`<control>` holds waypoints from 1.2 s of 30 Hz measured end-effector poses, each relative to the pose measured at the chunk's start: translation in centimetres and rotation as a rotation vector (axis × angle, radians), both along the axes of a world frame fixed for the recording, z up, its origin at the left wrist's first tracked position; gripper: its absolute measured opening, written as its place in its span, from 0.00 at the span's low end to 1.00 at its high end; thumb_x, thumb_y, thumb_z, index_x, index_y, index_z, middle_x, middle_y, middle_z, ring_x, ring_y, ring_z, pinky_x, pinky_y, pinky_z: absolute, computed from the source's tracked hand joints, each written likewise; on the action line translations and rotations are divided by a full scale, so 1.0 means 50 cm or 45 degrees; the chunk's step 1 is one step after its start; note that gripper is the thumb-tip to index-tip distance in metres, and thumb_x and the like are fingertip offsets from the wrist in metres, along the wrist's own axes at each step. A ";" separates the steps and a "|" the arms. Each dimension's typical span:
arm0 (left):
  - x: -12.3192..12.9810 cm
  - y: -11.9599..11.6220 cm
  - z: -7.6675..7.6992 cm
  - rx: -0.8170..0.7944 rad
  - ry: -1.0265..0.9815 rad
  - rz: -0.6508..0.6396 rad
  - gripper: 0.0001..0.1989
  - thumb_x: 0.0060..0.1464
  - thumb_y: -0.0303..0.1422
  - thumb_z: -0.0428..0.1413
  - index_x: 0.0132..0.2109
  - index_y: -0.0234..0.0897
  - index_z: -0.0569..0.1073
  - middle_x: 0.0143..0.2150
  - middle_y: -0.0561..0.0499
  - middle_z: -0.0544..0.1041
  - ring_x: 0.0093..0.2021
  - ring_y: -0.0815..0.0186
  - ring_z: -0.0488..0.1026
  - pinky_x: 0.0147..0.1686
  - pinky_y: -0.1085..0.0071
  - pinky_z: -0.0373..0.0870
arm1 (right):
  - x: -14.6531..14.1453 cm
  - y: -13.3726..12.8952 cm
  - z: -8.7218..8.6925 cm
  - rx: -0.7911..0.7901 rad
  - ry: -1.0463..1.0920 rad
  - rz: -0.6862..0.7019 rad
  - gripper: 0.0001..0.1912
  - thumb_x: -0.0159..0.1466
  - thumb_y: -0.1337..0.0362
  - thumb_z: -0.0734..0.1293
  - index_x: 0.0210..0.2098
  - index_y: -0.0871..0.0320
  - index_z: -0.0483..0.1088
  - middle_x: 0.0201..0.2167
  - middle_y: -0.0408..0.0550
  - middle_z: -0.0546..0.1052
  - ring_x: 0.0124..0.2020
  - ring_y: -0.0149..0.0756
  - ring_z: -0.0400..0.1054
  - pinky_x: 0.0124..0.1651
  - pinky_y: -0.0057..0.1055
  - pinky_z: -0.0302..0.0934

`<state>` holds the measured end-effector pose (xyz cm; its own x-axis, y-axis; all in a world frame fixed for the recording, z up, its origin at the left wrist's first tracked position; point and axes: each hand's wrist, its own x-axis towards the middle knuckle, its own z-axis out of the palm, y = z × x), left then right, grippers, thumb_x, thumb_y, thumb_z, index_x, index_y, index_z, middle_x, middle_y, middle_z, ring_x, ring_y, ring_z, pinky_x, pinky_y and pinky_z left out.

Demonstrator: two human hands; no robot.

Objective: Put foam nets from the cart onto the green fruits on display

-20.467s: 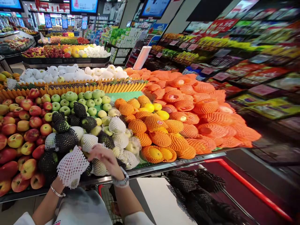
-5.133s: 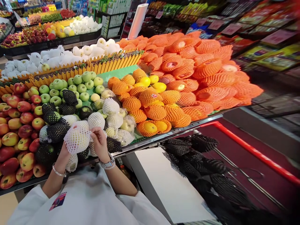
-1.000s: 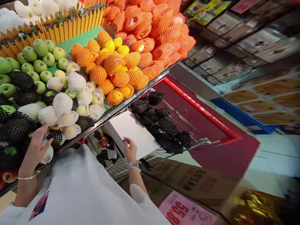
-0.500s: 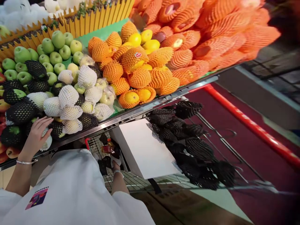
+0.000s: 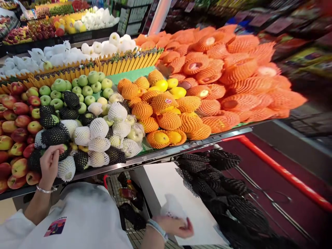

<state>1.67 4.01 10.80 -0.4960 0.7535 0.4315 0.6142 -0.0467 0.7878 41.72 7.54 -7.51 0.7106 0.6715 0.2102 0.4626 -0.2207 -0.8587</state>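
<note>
My left hand (image 5: pixel 50 160) is over the front of the fruit display, its fingers bent together beside a fruit in a black foam net (image 5: pixel 81 160) and a fruit in a white foam net (image 5: pixel 66 168). What its fingertips hold, if anything, is hidden. Over the white board (image 5: pixel 158 180), my right hand (image 5: pixel 178 226) is closed on a white foam net (image 5: pixel 172 207), blurred by motion; whether a fruit is inside I cannot tell. Black foam nets (image 5: pixel 220 186) lie heaped along the right of the board.
Red apples (image 5: pixel 19 138), green apples (image 5: pixel 86 90), orange-netted fruit (image 5: pixel 168 120) and papayas in orange nets (image 5: pixel 241 83) fill the display. Its metal edge (image 5: pixel 135 159) runs across in front. Below stands a shopping cart (image 5: pixel 114 188) holding several items. A red bar (image 5: pixel 280 169) lies at the right.
My right hand has come up out of the cart and moved right over the board with the white net. My left hand's spread fingers have curled in. The view has tilted up.
</note>
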 end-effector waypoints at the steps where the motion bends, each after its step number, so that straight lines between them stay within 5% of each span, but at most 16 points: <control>1: 0.015 0.002 -0.004 0.017 -0.120 -0.084 0.11 0.64 0.36 0.50 0.42 0.37 0.76 0.33 0.50 0.80 0.30 0.67 0.75 0.33 0.70 0.74 | -0.011 0.027 0.024 0.092 0.012 -0.139 0.22 0.63 0.56 0.49 0.45 0.47 0.71 0.36 0.55 0.72 0.41 0.61 0.73 0.25 0.56 0.66; 3: 0.050 0.005 -0.009 -0.013 -0.325 -0.349 0.12 0.64 0.37 0.50 0.42 0.38 0.76 0.31 0.50 0.79 0.27 0.68 0.73 0.28 0.72 0.73 | -0.059 0.073 0.081 0.337 0.122 -0.392 0.17 0.56 0.58 0.58 0.41 0.52 0.73 0.35 0.54 0.75 0.42 0.60 0.74 0.38 0.57 0.71; 6: 0.095 0.005 -0.011 -0.142 -0.472 -0.751 0.13 0.64 0.40 0.51 0.45 0.39 0.77 0.39 0.46 0.80 0.39 0.62 0.77 0.40 0.66 0.76 | -0.173 0.100 0.162 0.438 0.207 0.016 0.15 0.57 0.57 0.61 0.39 0.55 0.75 0.38 0.55 0.79 0.43 0.55 0.74 0.45 0.55 0.71; 8: 0.109 -0.001 -0.009 -0.200 -0.541 -0.874 0.15 0.63 0.41 0.51 0.50 0.41 0.76 0.48 0.43 0.78 0.49 0.58 0.75 0.50 0.62 0.73 | -0.250 0.087 0.194 0.441 0.254 0.385 0.14 0.59 0.56 0.63 0.36 0.56 0.76 0.36 0.53 0.81 0.40 0.52 0.76 0.45 0.52 0.71; 11: 0.107 -0.013 -0.011 -0.223 -0.733 -0.822 0.20 0.63 0.44 0.51 0.57 0.42 0.72 0.52 0.43 0.77 0.50 0.58 0.74 0.51 0.60 0.72 | -0.331 0.047 0.212 0.472 0.309 0.831 0.14 0.64 0.56 0.63 0.34 0.55 0.78 0.32 0.51 0.82 0.36 0.48 0.77 0.42 0.46 0.71; 15: 0.084 -0.022 -0.017 -0.358 -0.971 -0.628 0.23 0.59 0.47 0.54 0.56 0.40 0.72 0.48 0.44 0.78 0.49 0.58 0.74 0.47 0.63 0.72 | -0.368 0.013 0.230 0.510 0.280 1.225 0.13 0.68 0.60 0.61 0.38 0.50 0.79 0.32 0.47 0.83 0.33 0.43 0.78 0.38 0.40 0.71; 19: 0.062 -0.018 -0.025 -0.454 -1.051 -0.497 0.18 0.56 0.44 0.57 0.48 0.38 0.74 0.42 0.47 0.79 0.44 0.60 0.74 0.44 0.67 0.70 | -0.361 0.013 0.264 0.514 0.151 1.726 0.18 0.69 0.68 0.59 0.52 0.45 0.73 0.40 0.45 0.83 0.38 0.39 0.78 0.40 0.34 0.71; 22: 0.055 -0.012 -0.030 -0.389 -0.895 -0.474 0.17 0.49 0.37 0.63 0.46 0.38 0.73 0.44 0.47 0.77 0.44 0.62 0.73 0.44 0.68 0.68 | -0.357 0.013 0.277 0.355 -0.049 1.960 0.26 0.69 0.69 0.58 0.65 0.45 0.59 0.49 0.48 0.80 0.44 0.41 0.77 0.43 0.36 0.72; 26: 0.060 -0.007 -0.028 -0.313 -0.873 -0.435 0.13 0.47 0.32 0.64 0.40 0.40 0.71 0.45 0.49 0.76 0.44 0.64 0.73 0.47 0.69 0.68 | -0.363 0.003 0.256 0.136 -0.122 2.085 0.36 0.69 0.67 0.58 0.72 0.51 0.37 0.56 0.56 0.75 0.49 0.45 0.75 0.49 0.43 0.72; 30: 0.074 0.000 -0.042 -0.343 -1.603 -0.605 0.13 0.48 0.31 0.61 0.39 0.42 0.65 0.36 0.54 0.77 0.38 0.65 0.76 0.41 0.69 0.71 | -0.356 -0.019 0.210 0.120 0.034 1.965 0.42 0.69 0.62 0.61 0.72 0.51 0.30 0.62 0.58 0.68 0.60 0.48 0.68 0.58 0.49 0.65; 33: 0.086 -0.004 -0.076 -0.612 -1.893 -0.683 0.12 0.46 0.31 0.61 0.40 0.39 0.69 0.32 0.53 0.77 0.34 0.65 0.76 0.38 0.70 0.72 | -0.340 -0.034 0.179 0.140 0.254 1.809 0.41 0.70 0.56 0.59 0.71 0.48 0.28 0.69 0.55 0.58 0.67 0.47 0.57 0.64 0.51 0.58; 36: 0.096 -0.018 -0.113 -0.892 -1.840 -0.705 0.10 0.45 0.32 0.61 0.37 0.36 0.73 0.30 0.51 0.77 0.29 0.66 0.74 0.33 0.70 0.72 | -0.330 -0.031 0.171 0.121 0.460 1.815 0.38 0.70 0.50 0.55 0.72 0.48 0.30 0.72 0.51 0.51 0.70 0.44 0.49 0.69 0.49 0.50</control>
